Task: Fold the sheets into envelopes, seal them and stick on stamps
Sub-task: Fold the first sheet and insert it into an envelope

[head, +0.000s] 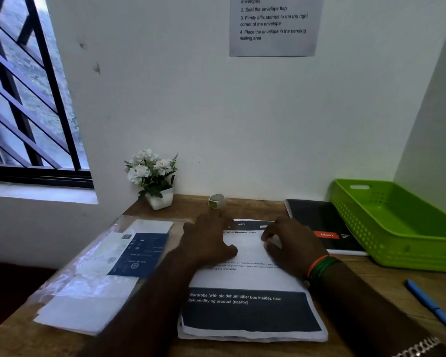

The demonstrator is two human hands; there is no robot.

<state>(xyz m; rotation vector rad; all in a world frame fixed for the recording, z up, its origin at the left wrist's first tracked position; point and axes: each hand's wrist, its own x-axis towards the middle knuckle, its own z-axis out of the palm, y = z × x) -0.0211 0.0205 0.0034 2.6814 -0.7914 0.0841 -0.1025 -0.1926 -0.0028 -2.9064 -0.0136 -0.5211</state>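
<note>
Sheets under both hands at mid-table

Sheets (250, 313) stacked in the middle of the wooden table (386, 284), printed side up, dark bands across near and far ends. Left hand (206, 240) palm-down on the upper left part of the top sheet, fingers spread and fairly straight, reaching toward the far edge, thumb angled inward across the white middle; pressing flat, gripping nothing. Right hand (291, 243) on the upper right part, wrist low, fingers bent downward with tips touching the paper near its right edge; impossible to tell whether pinching the edge or merely resting on it. Both forearms stretched forward from the near edge, nearly parallel, hands close together but apart. Orange and green bands (322, 266) round the right wrist.

Clear plastic packet (101, 264) with a blue-and-white insert just left of the stack. Black notebook (322, 225) right of the stack, against a green basket (402, 228). Blue pen (433, 307) at the near right. Small tape roll (216, 201) and potted white flowers (152, 176) by the wall. Instruction notice (273, 24) on the wall above.
</note>
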